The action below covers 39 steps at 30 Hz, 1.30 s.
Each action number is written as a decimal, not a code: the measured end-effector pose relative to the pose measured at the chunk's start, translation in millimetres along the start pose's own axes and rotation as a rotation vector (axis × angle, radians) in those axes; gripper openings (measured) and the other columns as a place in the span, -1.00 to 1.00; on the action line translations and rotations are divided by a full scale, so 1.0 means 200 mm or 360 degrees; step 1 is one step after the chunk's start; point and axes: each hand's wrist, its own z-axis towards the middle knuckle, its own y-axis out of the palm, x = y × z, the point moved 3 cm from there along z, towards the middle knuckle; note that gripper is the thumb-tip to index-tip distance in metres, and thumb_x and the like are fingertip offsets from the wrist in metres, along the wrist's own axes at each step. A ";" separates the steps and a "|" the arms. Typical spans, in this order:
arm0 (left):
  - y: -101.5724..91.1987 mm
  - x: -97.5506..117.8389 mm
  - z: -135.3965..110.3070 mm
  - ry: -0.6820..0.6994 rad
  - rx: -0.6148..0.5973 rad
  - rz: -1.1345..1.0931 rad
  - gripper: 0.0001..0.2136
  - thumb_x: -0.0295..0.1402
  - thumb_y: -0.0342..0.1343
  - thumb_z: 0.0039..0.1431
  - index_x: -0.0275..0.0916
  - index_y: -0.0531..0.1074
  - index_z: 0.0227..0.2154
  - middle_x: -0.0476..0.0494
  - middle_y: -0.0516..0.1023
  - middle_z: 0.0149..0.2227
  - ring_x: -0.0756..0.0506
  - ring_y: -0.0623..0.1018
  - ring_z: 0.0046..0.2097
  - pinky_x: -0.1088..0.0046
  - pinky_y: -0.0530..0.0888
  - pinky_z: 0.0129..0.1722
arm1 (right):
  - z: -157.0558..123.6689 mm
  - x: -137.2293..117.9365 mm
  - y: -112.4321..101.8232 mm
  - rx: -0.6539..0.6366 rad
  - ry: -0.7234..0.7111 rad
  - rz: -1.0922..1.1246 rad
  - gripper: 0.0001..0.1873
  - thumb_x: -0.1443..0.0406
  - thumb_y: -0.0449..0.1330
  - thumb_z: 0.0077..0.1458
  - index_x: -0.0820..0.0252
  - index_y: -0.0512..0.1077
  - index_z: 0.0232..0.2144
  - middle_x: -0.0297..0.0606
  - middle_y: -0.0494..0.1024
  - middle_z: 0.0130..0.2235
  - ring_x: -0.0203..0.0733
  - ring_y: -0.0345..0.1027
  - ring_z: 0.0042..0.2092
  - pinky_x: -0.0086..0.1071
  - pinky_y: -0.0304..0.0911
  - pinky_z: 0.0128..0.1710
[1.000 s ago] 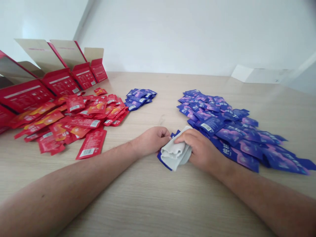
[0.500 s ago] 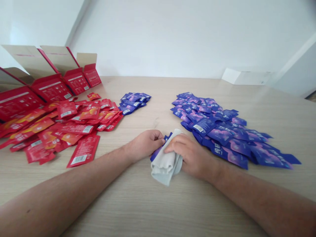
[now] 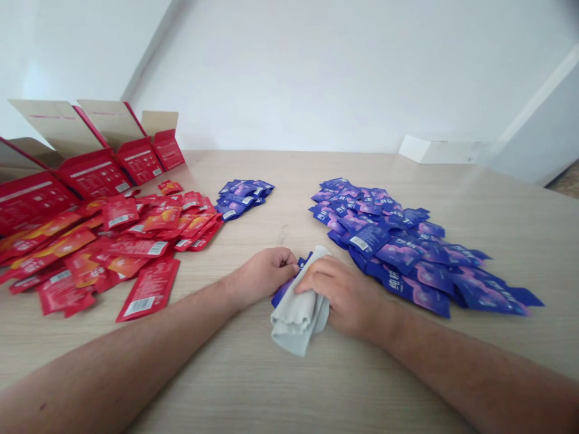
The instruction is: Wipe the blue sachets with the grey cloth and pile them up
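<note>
In the head view, the person's left hand point(image 3: 265, 278) is pinching the edge of a blue-purple sachet point(image 3: 279, 294) between thumb and curled fingers. The right hand point(image 3: 350, 295) is gripping a folded white cloth point(image 3: 298, 310), its fingers bending over the top and pressing it onto that sachet. The cloth is covering most of the sachet, leaving parts of its upper end and left side showing; whether the sachet is touching the bench point(image 3: 280, 392) cannot be told. Both forearms are reaching in from the near corners, and the hands are working close together, the cloth and sachet lying between them.

Just beyond the right hand, a large pile of blue-purple sachets point(image 3: 398, 247) is spreading across the bench, the packets overlapping one another. Farther back and to the left, a small stack of blue-purple sachets point(image 3: 244, 198) is sitting beside a heap of red-and-orange sachets point(image 3: 158, 226), touching or nearly touching it. Behind that heap, red cartons point(image 3: 93, 173) are standing in a row with their flaps raised. A white box point(image 3: 447, 150) is resting at the back right, near the wall point(image 3: 316, 72).
</note>
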 end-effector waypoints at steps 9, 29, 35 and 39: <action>0.00 0.01 0.00 0.0025 0.0005 0.0012 -0.78 -0.18 0.08 0.16 -0.24 0.46 -0.39 0.05 0.43 -0.49 0.03 0.35 -0.47 0.54 0.28 -0.51 | 0.00 -0.03 0.01 -0.0062 -0.0126 0.0019 -0.85 0.37 0.21 0.20 0.18 0.49 -0.15 -0.19 0.52 -0.17 -0.10 0.34 -0.10 -0.22 0.26 -0.03; 0.01 0.01 0.01 0.0045 0.0005 -0.0013 -0.79 -0.20 0.09 0.16 -0.25 0.44 -0.41 0.05 0.39 -0.49 0.03 0.32 -0.46 0.54 0.26 -0.49 | -0.01 -0.06 0.02 -0.0166 -0.0145 -0.0064 -0.86 0.35 0.21 0.20 0.17 0.50 -0.17 -0.18 0.51 -0.19 -0.08 0.32 -0.12 -0.23 0.26 -0.09; 0.00 0.02 0.00 -0.0010 0.0031 -0.0022 -0.79 -0.19 0.09 0.15 -0.25 0.44 -0.39 0.05 0.39 -0.50 0.02 0.32 -0.48 0.54 0.24 -0.51 | -0.01 0.00 -0.01 -0.0019 0.0103 -0.0081 -0.79 0.42 0.25 0.13 0.17 0.49 -0.15 -0.19 0.50 -0.17 -0.09 0.33 -0.11 -0.21 0.25 -0.06; 0.00 0.03 0.00 0.0032 0.0032 -0.0026 -0.78 -0.18 0.10 0.14 -0.25 0.46 -0.41 0.04 0.41 -0.48 0.02 0.33 -0.45 0.54 0.26 -0.48 | -0.01 -0.05 0.00 -0.0120 -0.0097 -0.0037 -0.85 0.36 0.22 0.19 0.17 0.49 -0.16 -0.19 0.51 -0.19 -0.09 0.33 -0.12 -0.23 0.26 -0.09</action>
